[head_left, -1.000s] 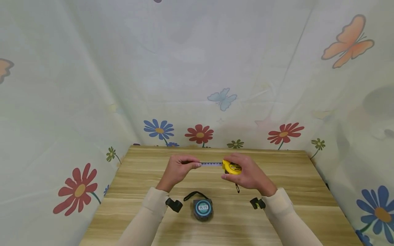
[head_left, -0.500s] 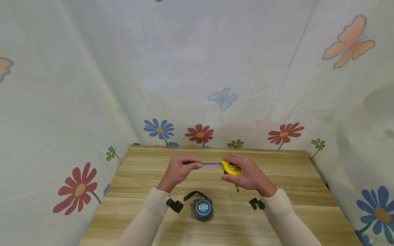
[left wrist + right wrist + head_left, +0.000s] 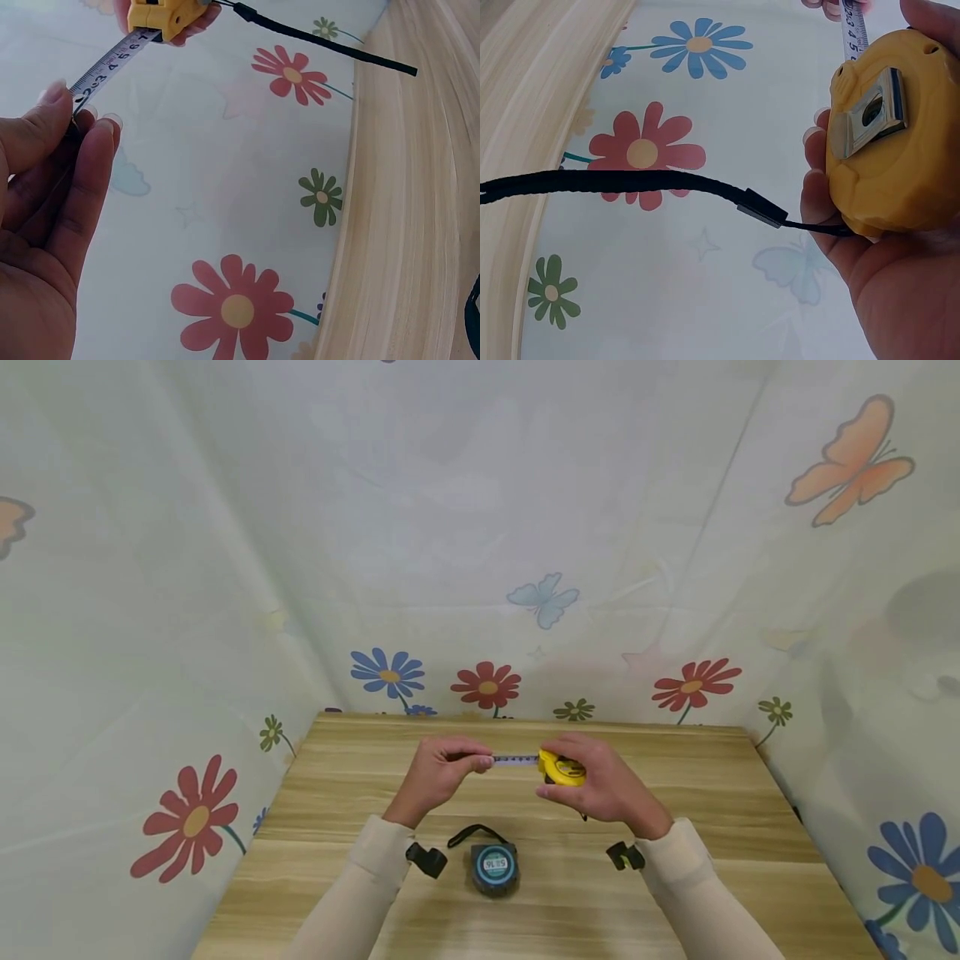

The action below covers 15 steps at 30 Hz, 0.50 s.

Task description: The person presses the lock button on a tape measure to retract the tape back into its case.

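Note:
My right hand (image 3: pixel 607 781) grips a yellow tape measure (image 3: pixel 564 770) by its case, over the far half of the table. A short length of white blade (image 3: pixel 516 760) runs out of it to the left. Thumb and fingertips of my left hand (image 3: pixel 438 775) pinch the blade's end; in the left wrist view the printed numbers (image 3: pixel 112 69) show between the two hands. The right wrist view shows a metal belt clip (image 3: pixel 874 112) on the case and a black wrist strap (image 3: pixel 645 180) hanging from it. The blade's end hook is mostly hidden by the left fingers.
A second tape measure (image 3: pixel 495 868), dark grey with a blue ring, lies on the wooden table (image 3: pixel 330 893) between the forearms, its black strap (image 3: pixel 476 831) curled behind it. A white curtain (image 3: pixel 450 527) printed with flowers and butterflies surrounds the table's back and sides.
The visible blade between the hands has become slightly shorter, the left fingertips having shifted a little right and the yellow case a little left. The grey tape measure stays put.

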Each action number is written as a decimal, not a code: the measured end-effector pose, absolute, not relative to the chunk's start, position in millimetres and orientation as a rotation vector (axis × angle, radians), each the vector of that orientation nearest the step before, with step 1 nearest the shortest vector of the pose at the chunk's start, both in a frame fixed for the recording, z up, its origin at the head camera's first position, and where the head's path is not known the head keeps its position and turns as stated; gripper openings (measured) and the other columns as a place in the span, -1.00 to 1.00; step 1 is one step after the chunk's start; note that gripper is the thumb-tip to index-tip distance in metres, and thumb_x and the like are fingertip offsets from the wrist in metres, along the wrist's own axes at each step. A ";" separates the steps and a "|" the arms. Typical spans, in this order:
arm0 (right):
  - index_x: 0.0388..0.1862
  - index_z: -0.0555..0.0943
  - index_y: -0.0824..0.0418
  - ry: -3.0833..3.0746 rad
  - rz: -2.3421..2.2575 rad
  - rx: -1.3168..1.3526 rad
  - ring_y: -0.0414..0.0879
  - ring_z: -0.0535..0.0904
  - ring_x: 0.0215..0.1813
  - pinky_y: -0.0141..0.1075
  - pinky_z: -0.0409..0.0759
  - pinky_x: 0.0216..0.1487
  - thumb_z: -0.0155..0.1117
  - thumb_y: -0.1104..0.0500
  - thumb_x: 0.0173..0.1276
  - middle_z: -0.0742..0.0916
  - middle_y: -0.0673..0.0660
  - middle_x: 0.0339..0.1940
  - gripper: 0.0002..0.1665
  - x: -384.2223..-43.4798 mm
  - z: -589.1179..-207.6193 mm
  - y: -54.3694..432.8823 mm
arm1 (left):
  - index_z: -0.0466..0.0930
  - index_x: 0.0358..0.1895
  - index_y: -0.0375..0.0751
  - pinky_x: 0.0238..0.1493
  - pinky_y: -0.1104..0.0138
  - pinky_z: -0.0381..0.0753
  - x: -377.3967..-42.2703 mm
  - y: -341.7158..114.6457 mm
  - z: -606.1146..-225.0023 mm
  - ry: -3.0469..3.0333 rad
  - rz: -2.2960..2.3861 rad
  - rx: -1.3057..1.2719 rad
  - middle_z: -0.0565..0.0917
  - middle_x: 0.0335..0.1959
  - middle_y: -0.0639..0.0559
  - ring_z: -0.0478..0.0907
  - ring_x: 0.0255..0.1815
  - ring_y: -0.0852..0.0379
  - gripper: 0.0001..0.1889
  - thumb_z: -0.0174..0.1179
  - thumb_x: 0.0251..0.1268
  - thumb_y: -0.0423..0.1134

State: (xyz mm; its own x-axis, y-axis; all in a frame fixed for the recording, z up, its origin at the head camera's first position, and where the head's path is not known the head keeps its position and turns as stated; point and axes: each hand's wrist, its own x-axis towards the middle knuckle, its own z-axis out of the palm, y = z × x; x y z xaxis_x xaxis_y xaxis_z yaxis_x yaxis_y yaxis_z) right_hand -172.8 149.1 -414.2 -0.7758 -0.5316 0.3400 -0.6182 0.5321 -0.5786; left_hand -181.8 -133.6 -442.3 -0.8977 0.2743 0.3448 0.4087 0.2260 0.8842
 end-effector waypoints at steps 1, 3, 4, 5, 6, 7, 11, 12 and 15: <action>0.22 0.70 0.13 -2.641 1.071 0.995 -0.19 0.57 -0.09 -0.33 0.67 -0.07 0.61 -0.04 0.23 0.75 0.08 0.13 -0.39 -172.7 -414.0 149.1 | 0.85 -0.15 -0.21 -0.12 0.28 0.80 -181.8 -133.7 -442.5 -2.367 -1.764 -0.663 0.85 -0.19 -0.11 0.76 -0.26 0.20 -0.89 0.36 0.40 -0.30; 0.22 0.70 0.14 -2.638 1.068 0.996 -0.19 0.57 -0.09 -0.33 0.67 -0.07 0.61 -0.04 0.24 0.75 0.08 0.13 -0.40 -173.0 -414.3 149.1 | 0.85 -0.15 -0.21 -0.12 0.29 0.80 -181.9 -133.7 -442.7 -2.365 -1.769 -0.667 0.85 -0.19 -0.12 0.76 -0.26 0.21 -0.89 0.36 0.40 -0.30; 0.22 0.70 0.15 -2.638 1.070 0.998 -0.18 0.58 -0.09 -0.33 0.67 -0.07 0.61 -0.03 0.23 0.75 0.08 0.13 -0.39 -172.6 -413.8 148.7 | 0.85 -0.14 -0.22 -0.11 0.30 0.79 -181.7 -133.7 -442.7 -2.362 -1.775 -0.670 0.85 -0.19 -0.12 0.76 -0.26 0.21 -0.89 0.36 0.40 -0.31; 0.22 0.70 0.15 -2.637 1.069 1.001 -0.18 0.58 -0.09 -0.33 0.68 -0.07 0.61 -0.03 0.23 0.75 0.09 0.13 -0.39 -172.5 -413.6 148.4 | 0.85 -0.14 -0.22 -0.11 0.33 0.79 -181.6 -133.5 -442.6 -2.361 -1.778 -0.674 0.85 -0.18 -0.12 0.76 -0.25 0.21 -0.89 0.36 0.40 -0.31; 0.23 0.70 0.15 -2.636 1.069 1.005 -0.18 0.58 -0.09 -0.33 0.68 -0.07 0.61 -0.02 0.23 0.75 0.09 0.14 -0.39 -172.1 -413.2 147.8 | 0.85 -0.14 -0.22 -0.11 0.34 0.78 -181.5 -133.3 -442.4 -2.359 -1.782 -0.677 0.85 -0.18 -0.13 0.76 -0.25 0.21 -0.89 0.36 0.40 -0.30; 0.23 0.70 0.16 -2.634 1.067 1.010 -0.18 0.58 -0.09 -0.33 0.68 -0.07 0.61 -0.03 0.24 0.74 0.09 0.14 -0.39 -172.3 -413.3 147.4 | 0.85 -0.14 -0.22 -0.12 0.34 0.78 -181.3 -133.0 -442.3 -2.357 -1.784 -0.681 0.84 -0.18 -0.13 0.76 -0.25 0.21 -0.89 0.36 0.40 -0.31; 0.24 0.69 0.16 -2.626 1.073 1.029 -0.18 0.58 -0.10 -0.33 0.68 -0.08 0.61 -0.01 0.23 0.74 0.09 0.14 -0.38 -170.9 -411.9 145.8 | 0.85 -0.14 -0.21 -0.14 0.36 0.78 -180.6 -131.9 -441.9 -2.357 -1.791 -0.690 0.84 -0.18 -0.13 0.74 -0.26 0.20 -0.88 0.36 0.40 -0.30; 0.23 0.69 0.16 -2.623 1.075 1.032 -0.19 0.58 -0.11 -0.33 0.68 -0.09 0.61 -0.01 0.23 0.74 0.09 0.14 -0.38 -170.7 -411.9 145.7 | 0.85 -0.14 -0.21 -0.14 0.36 0.77 -180.4 -131.7 -441.9 -2.359 -1.790 -0.689 0.84 -0.18 -0.13 0.74 -0.27 0.20 -0.88 0.36 0.40 -0.29; 0.23 0.70 0.15 -2.618 1.080 1.037 -0.20 0.57 -0.13 -0.34 0.67 -0.10 0.62 0.00 0.22 0.74 0.07 0.12 -0.39 -169.5 -411.3 145.6 | 0.85 -0.14 -0.19 -0.16 0.37 0.76 -179.7 -131.4 -441.6 -2.366 -1.785 -0.687 0.84 -0.19 -0.12 0.72 -0.28 0.19 -0.89 0.36 0.40 -0.29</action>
State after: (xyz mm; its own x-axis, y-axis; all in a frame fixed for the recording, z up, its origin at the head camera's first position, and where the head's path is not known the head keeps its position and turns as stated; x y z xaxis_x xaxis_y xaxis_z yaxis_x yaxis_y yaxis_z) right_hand -169.5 145.6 -411.3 -0.7565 -0.5496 0.3545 -0.6398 0.5091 -0.5758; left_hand -179.7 -131.4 -441.6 -0.8933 0.2922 0.3414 0.4086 0.2115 0.8879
